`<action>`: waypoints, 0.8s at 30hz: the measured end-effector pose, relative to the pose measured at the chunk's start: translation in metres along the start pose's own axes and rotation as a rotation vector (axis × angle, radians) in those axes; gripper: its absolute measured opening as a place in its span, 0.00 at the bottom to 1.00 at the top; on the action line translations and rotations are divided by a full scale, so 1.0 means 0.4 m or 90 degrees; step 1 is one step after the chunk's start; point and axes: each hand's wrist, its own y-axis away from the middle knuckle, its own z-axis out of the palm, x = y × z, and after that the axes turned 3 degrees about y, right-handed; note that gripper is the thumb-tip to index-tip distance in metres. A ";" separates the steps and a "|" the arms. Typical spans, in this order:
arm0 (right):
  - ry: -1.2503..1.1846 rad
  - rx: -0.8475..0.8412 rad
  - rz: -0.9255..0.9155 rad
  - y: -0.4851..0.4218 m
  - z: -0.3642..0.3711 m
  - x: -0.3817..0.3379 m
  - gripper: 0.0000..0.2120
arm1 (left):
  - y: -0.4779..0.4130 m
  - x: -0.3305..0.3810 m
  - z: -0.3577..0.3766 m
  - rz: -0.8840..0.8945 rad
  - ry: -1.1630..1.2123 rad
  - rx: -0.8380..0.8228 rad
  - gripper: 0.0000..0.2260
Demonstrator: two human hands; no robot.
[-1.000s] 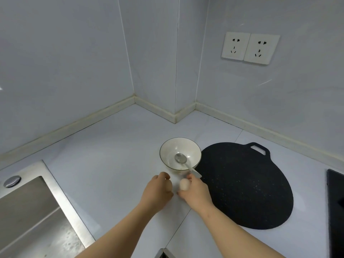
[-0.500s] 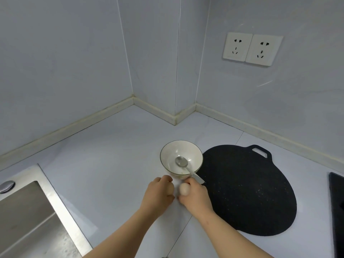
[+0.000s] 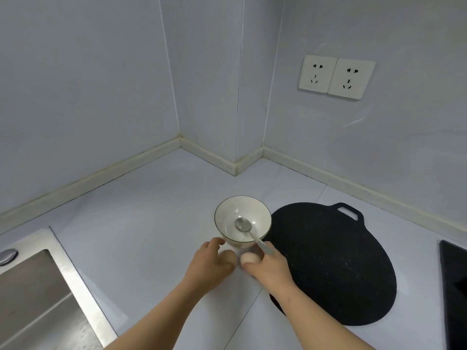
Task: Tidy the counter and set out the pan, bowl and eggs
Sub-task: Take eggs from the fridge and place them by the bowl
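Observation:
A white bowl (image 3: 228, 213) stands on the pale counter (image 3: 141, 218) with a metal spoon (image 3: 246, 228) lying in it, handle over the near rim. A flat black pan (image 3: 328, 261) with a loop handle lies right of the bowl. Just in front of the bowl, my left hand (image 3: 208, 265) curls round an egg (image 3: 228, 256), mostly hidden by the fingers. Beside it, my right hand (image 3: 269, 270) holds a second pale egg (image 3: 249, 258) low at the counter. The two eggs are close together.
A steel sink (image 3: 38, 299) with a drain knob fills the lower left. A black hob edge (image 3: 454, 286) shows at the far right. Two wall sockets (image 3: 336, 77) sit above the pan. Walls meet in a corner behind the bowl.
Both hands stay in front of the bowl with the eggs; they have shifted slightly and the eggs sit lower. The view has tilted a little.

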 end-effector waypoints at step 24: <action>-0.107 -0.004 -0.066 -0.050 -0.118 -0.034 0.33 | -0.116 0.085 -0.044 0.085 0.018 0.023 0.44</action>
